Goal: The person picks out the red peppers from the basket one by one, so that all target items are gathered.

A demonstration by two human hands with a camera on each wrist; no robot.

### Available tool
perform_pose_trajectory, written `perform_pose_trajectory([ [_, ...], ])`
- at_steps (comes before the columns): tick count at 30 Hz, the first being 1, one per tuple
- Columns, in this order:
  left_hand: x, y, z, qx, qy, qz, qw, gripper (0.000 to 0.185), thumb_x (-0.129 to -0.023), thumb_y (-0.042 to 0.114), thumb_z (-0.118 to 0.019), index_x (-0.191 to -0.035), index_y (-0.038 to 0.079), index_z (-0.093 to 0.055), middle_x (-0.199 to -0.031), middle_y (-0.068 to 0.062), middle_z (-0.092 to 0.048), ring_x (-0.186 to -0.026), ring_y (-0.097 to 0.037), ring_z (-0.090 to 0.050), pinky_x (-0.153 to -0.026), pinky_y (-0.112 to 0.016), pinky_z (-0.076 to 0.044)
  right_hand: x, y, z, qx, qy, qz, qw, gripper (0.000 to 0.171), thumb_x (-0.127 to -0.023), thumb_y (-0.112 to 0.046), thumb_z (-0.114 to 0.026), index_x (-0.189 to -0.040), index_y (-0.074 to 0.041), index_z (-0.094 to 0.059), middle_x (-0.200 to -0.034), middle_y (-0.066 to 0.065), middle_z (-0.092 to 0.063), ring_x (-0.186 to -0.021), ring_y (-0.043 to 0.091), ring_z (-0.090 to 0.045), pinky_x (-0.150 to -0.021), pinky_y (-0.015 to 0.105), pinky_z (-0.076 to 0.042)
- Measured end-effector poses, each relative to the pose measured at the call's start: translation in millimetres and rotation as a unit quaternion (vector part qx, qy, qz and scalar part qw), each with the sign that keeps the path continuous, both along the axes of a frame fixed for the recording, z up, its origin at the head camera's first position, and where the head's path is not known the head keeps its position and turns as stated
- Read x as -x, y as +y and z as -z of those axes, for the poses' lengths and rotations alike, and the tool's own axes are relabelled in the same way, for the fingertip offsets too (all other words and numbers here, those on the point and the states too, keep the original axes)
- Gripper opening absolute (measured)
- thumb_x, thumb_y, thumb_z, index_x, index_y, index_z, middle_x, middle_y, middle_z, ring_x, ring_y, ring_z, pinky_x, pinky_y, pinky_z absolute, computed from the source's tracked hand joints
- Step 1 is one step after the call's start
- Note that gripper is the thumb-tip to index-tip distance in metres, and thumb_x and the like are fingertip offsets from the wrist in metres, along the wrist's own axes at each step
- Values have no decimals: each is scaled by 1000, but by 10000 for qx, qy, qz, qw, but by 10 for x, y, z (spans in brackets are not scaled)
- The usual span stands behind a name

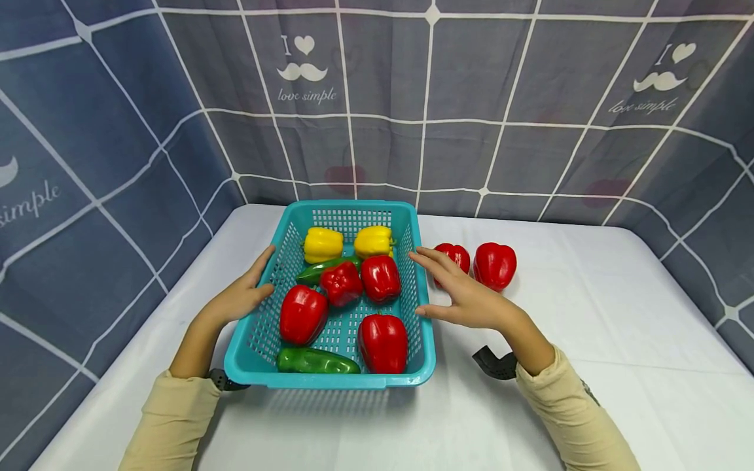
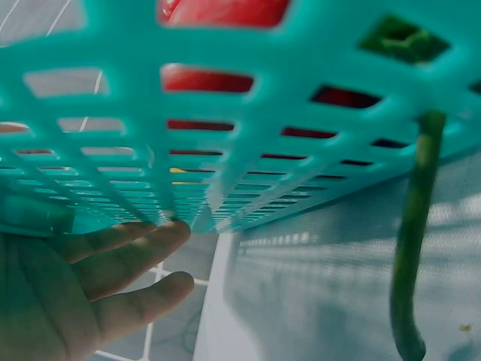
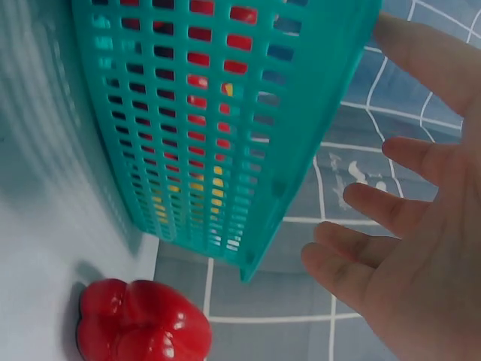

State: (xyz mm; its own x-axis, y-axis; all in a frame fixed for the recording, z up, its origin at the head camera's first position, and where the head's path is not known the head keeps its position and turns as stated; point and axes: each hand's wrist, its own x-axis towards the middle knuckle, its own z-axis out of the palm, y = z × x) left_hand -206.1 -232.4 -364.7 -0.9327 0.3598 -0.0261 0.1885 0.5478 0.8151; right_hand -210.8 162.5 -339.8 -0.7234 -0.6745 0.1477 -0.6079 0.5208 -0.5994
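While both hands flank it, the teal perforated plastic basket (image 1: 419, 356) sits flat on the white tabletop (image 1: 589, 366), near the middle.

Left hand (image 1: 244, 294): grip wide, fingers straight, laid along the basket's left wall; the left wrist view shows the fingers (image 2: 128, 263) just under the rim lattice. Contact looks likely, but nothing is curled round it.

Basket contents, left to right: green long pepper (image 1: 317, 361) at the near wall, red bell pepper (image 1: 303, 314), second green pepper (image 1: 321, 269), two yellow bell peppers (image 1: 323, 244) at the far end, three more red peppers (image 1: 383, 341) centre and right. They lie loose, resting against one another.

Right hand (image 1: 465, 294): grip wide, fingers spread, thumb at the right wall; whether it touches I cannot tell.

Two red bell peppers (image 1: 495, 265) stand outside on the tabletop, just right of the basket, beyond the right hand.
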Motion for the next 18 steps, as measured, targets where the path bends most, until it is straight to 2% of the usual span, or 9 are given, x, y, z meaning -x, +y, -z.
perform_pose_trajectory([
  [5,-3,2,-7,1,9,18,10000,74,-87,0,-33,-145,6,12,-149,-27,3,-126,-55,-19,-79,-60,-45,-32,-66,19,-11,92,-163,9998,86,-76,-32,-71,-145,-24,-21,-149,6,-19,-134,23,-22,-86,42,-50],
  [12,-4,-2,-10,17,32,24,10000,74,-87,0,-33,-145,6,12,-149,-27,3,-127,-55,-19,-80,-60,-45,-85,-179,13,-205,184,-229,9994,85,-76,-35,-70,-145,-27,-21,-151,1,-15,-137,21,-19,-90,40,-48],
  [18,5,-2,5,4,14,24,10000,73,-87,0,-33,-145,5,12,-149,-27,3,-127,-55,-19,-80,-59,-45,-117,-266,23,-319,353,-409,9980,83,-77,-35,-70,-145,-23,-23,-150,6,-17,-135,26,-24,-90,39,-48],
])
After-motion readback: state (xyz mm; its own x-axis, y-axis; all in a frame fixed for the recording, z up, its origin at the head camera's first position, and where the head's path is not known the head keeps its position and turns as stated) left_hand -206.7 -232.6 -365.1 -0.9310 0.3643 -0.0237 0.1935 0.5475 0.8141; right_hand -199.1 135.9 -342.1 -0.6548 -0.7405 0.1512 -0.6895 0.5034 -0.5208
